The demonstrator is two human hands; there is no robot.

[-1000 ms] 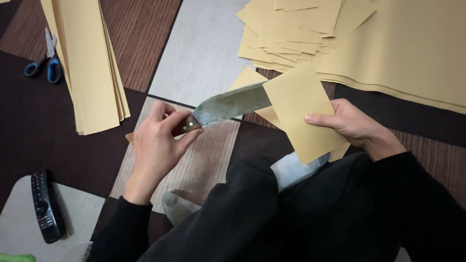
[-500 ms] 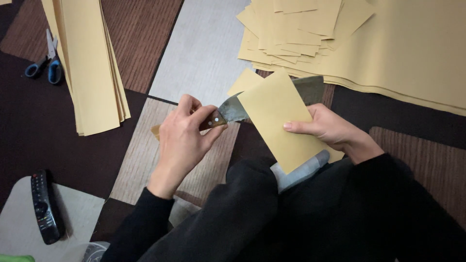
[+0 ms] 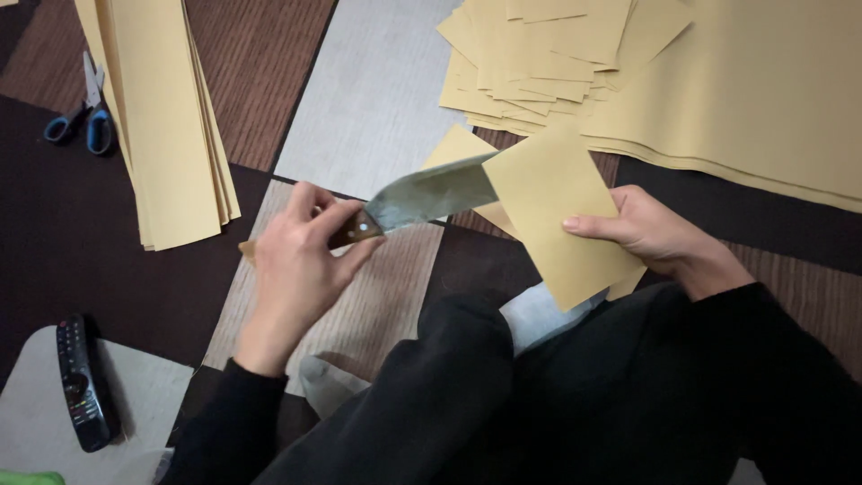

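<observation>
The person sits on a patchwork floor (image 3: pixel 377 99) of brown, grey and dark squares, knees in black trousers at the bottom of the frame. The left hand (image 3: pixel 301 260), left of centre, has its fingers (image 3: pixel 310 202) closed tight round the wooden handle of a broad knife (image 3: pixel 422 198). The blade points right and slightly up, and its tip goes out of sight behind a folded sheet of tan paper (image 3: pixel 557 211) in the middle of the frame. The right hand (image 3: pixel 651 233), right of centre, grips that sheet at its right edge, thumb on top and the other fingers hidden behind it.

In the upper right lies a heap of small cut tan pieces (image 3: pixel 548 54) on top of large tan sheets (image 3: pixel 763 99). At upper left is a stack of long tan strips (image 3: pixel 162 126), with blue-handled scissors (image 3: pixel 85 117) just beside it. A black remote control (image 3: pixel 83 382) lies at the lower left.
</observation>
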